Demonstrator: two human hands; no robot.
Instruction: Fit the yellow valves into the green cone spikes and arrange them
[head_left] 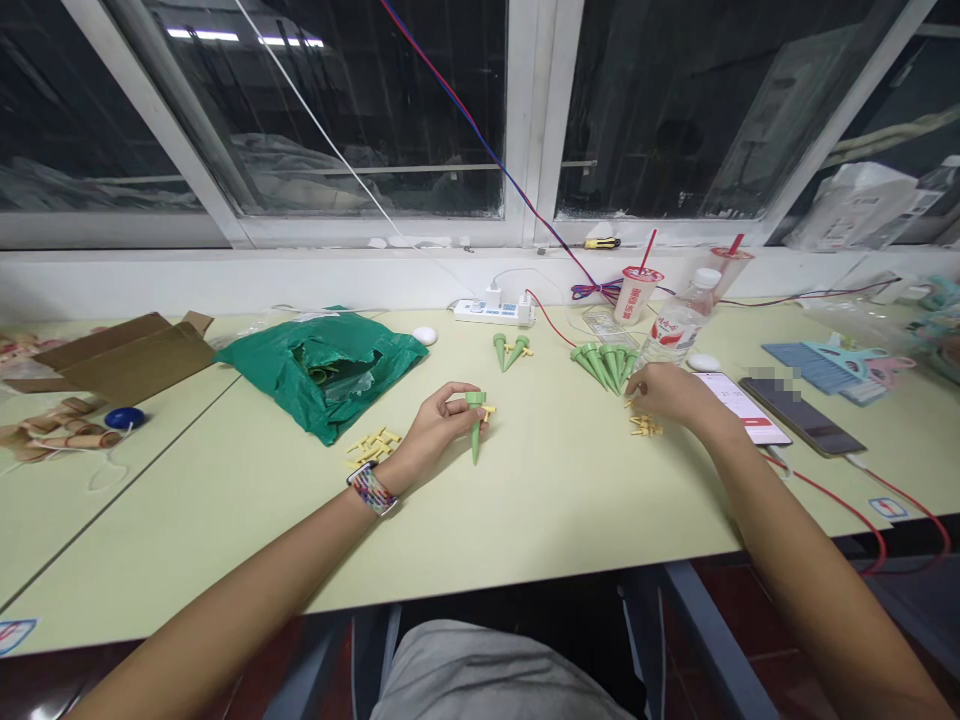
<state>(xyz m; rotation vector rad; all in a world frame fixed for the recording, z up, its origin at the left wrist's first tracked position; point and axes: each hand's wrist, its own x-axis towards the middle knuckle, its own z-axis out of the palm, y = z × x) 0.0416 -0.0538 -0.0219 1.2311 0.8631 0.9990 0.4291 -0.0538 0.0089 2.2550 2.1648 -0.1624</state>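
Note:
My left hand (442, 425) pinches a green plastic cone spike (475, 430), point down, with a small yellow plastic part (488, 410) at its top. Beside that hand lies a heap of loose yellow parts (373, 446). My right hand (671, 393) rests on the table, its fingertips at the edge of a bunched group of green spikes (601, 365) and a little above a small pile of yellow parts (646, 427). Whether those fingers hold a small piece, I cannot tell. Two assembled green spikes (510, 350) lie farther back, between my hands.
A green plastic bag (322, 372) and a brown cardboard box (120, 358) sit at the left. Behind stand a power strip (493, 312), a water bottle (679, 320) and a red-strawed drink cup (637, 294). Two phones (802, 415) with red cables lie at the right.

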